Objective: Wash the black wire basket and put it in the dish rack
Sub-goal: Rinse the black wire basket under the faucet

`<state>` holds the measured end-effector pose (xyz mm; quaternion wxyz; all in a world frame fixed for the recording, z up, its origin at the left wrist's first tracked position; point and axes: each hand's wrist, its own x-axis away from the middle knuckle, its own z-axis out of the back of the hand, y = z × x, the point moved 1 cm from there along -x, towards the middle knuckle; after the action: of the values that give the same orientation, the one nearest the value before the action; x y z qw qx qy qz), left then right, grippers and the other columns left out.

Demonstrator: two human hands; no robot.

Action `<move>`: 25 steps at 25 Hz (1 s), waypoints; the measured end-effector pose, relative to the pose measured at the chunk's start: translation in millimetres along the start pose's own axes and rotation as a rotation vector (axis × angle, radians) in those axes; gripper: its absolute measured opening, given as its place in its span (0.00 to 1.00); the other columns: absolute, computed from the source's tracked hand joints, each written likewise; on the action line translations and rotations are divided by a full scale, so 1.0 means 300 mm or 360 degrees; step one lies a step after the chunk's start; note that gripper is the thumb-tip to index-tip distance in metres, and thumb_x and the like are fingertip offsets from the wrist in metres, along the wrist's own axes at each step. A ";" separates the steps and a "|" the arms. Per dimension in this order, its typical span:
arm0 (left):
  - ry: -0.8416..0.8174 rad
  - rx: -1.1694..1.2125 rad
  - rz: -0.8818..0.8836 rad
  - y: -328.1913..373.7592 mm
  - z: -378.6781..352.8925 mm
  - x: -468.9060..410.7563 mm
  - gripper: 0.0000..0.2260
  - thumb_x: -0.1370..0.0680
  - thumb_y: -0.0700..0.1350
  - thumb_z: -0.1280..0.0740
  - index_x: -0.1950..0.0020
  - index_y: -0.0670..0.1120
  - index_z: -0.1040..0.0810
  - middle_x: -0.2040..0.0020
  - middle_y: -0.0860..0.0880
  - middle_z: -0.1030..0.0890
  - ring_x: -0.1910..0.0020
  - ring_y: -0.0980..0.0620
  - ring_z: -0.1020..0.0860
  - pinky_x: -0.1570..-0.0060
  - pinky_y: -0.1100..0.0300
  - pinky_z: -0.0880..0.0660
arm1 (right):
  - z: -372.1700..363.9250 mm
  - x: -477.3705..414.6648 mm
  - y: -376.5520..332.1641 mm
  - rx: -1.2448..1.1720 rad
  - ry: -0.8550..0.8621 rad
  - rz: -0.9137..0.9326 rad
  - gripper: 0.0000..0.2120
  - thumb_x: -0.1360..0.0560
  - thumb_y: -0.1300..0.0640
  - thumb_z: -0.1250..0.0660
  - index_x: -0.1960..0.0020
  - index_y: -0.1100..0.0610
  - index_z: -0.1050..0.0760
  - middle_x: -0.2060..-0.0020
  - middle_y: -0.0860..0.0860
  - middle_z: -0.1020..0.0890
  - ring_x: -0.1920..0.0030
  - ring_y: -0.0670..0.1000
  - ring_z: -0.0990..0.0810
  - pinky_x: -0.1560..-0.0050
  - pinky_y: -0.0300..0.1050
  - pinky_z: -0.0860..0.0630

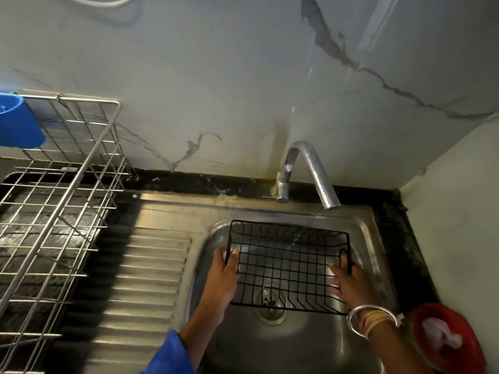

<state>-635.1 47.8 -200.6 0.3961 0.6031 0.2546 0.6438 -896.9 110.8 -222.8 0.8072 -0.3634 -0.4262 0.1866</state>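
Black wire basket (289, 265) between left grip (224, 268) and right grip (348, 282)

Wire basket (289, 265) over the sink (361, 220), in front of the tap (321, 182); dish rack (89, 100) off left, bowl (437, 313) at right.
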 end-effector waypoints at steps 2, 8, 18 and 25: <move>-0.0019 -0.0137 0.0013 -0.063 -0.019 -0.027 0.15 0.16 0.57 0.42 0.36 0.50 0.27 0.40 0.44 0.20 0.43 0.47 0.21 0.36 0.46 0.25 | -0.014 -0.003 0.051 0.0087 0.0052 -0.0018 0.28 0.33 0.40 0.30 0.38 0.52 0.26 0.50 0.50 0.18 0.50 0.54 0.19 0.44 0.62 0.23; -0.0058 -0.0314 0.0338 -0.202 -0.059 -0.075 0.24 0.17 0.58 0.38 0.26 0.46 0.32 0.29 0.42 0.25 0.32 0.40 0.25 0.33 0.40 0.26 | -0.081 0.007 0.150 0.0382 0.0080 -0.0277 0.29 0.26 0.49 0.32 0.31 0.57 0.38 0.40 0.55 0.24 0.44 0.59 0.24 0.46 0.48 0.28; -0.0210 -0.0410 0.0444 -0.288 -0.064 -0.082 0.34 0.18 0.60 0.36 0.19 0.43 0.41 0.21 0.40 0.34 0.24 0.41 0.33 0.28 0.45 0.32 | -0.116 -0.032 0.199 0.0624 0.0010 -0.0257 0.30 0.28 0.48 0.33 0.31 0.62 0.31 0.38 0.60 0.24 0.41 0.61 0.24 0.44 0.49 0.26; -0.0308 -0.0379 0.0487 -0.294 -0.037 -0.069 0.37 0.20 0.60 0.33 0.18 0.46 0.45 0.19 0.42 0.38 0.22 0.41 0.36 0.25 0.45 0.35 | -0.119 -0.038 0.182 0.0737 -0.0062 -0.0203 0.31 0.25 0.51 0.35 0.26 0.62 0.38 0.31 0.59 0.29 0.33 0.60 0.30 0.37 0.50 0.32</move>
<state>-629.1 81.7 -285.0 0.3848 0.6426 0.0429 0.6612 -873.5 125.0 -282.9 0.8707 -0.1372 -0.4096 0.2349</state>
